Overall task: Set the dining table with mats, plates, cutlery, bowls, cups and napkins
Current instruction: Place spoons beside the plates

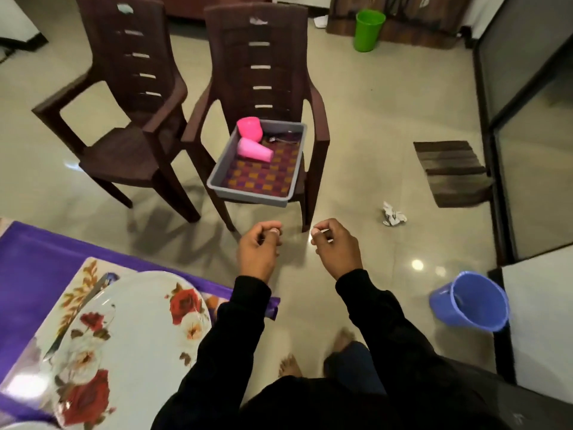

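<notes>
A grey tray [248, 196] sits on the seat of the nearer brown chair [257, 57]. In it are a pink bowl [249, 128], a pink cup [254, 152] lying on its side, some metal cutlery [279, 139] and a checked mat [263, 175]. My left hand [259, 248] and my right hand [336, 245] hover side by side in front of the chair, short of the tray, fingers curled with nothing in them. At lower left the table's purple cloth [31, 259] carries a floral mat [88, 271], a floral plate [139, 321] and a piece of cutlery [96, 290].
A second brown chair [124, 119] stands left of the first. On the tiled floor are a crumpled paper [393, 214], a brown doormat [449, 172], a blue bucket [471, 302] and a green bin [369, 31]. A glass door [527, 119] runs along the right.
</notes>
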